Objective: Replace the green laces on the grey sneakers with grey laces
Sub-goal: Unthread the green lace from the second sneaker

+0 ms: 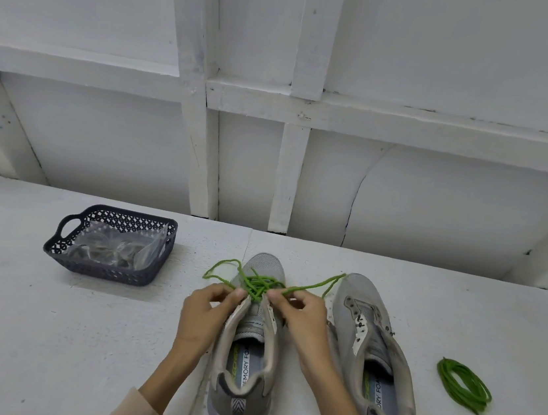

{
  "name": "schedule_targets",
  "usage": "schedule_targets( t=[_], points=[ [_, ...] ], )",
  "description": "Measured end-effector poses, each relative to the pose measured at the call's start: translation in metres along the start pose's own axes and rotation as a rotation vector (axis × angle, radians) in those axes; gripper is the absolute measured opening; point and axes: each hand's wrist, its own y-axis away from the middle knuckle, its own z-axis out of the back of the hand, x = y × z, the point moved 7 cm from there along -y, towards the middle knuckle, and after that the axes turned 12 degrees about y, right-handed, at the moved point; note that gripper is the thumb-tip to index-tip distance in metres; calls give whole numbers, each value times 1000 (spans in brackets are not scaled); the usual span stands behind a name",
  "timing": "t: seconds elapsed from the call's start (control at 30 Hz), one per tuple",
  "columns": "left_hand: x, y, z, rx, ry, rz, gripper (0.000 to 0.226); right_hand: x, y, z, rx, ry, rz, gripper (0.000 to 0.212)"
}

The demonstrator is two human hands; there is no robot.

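It looks like a plain workroom or shed, though I cannot tell which: the wall (440, 48) is white-painted board braced with timber studs (288, 181) and rails (413, 126), scuffed and cracked, and the table (43, 334) wears the same rough white paint.

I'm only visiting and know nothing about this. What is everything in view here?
Laced sneaker: one, grey, table centre.
Unlaced sneaker: one, grey, just right of it.
Threaded lace: one, green, loosened over the laced sneaker's front.
Loose lace: one, green, coiled on the table, far right.
Basket: one, dark, table left.
Bag: one, clear, inside the basket; contents unclear.
Table: one, white.
Wall: white panels, behind the table.
Left hand: one, pinches the threaded lace.
Right hand: one, pinches the threaded lace.
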Motion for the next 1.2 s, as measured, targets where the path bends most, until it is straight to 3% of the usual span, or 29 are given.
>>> schedule_targets(
  t=[0.13, 0.3, 0.47, 0.6, 0.67, 0.8, 0.83, 0.97, 1.03, 1.2],
  points=[
    [-1, 1, 22, -249, 156, -35, 20, -4, -2, 22, -229, -69, 8, 21],
    [-1, 2, -1, -2, 27, 15, 24, -1, 1, -2, 35, 24, 2, 18],
    [-11, 5, 23, -312, 165, -69, 14, 0, 1, 22, -251, -43, 41, 20],
    [-3, 4, 2, -55, 123, 13, 20, 2, 2, 4, -8, 12, 46, 20],
    [0, 4, -2, -14, 64, 0, 30, 0, 1, -1, 8, 44, 38, 20],
    [-6, 7, 21, -335, 228, -52, 18, -4, 0, 16, -175, -72, -8, 24],
    [-7, 8, 23, -352, 247, -53, 18, -4, -1, 20, -180, -65, -11, 24],
    [-1, 5, 3, -95, 158, 16, 19, -1, 4, 2, 69, 33, 5, 22],
    [2, 4, -2, -27, 81, 8, 22, 1, 5, -2, 78, 31, 17, 19],
    [-3, 5, 25, -369, 311, -32, 18, 0, 2, 0, 95, 26, 13, 11]
  ],
)
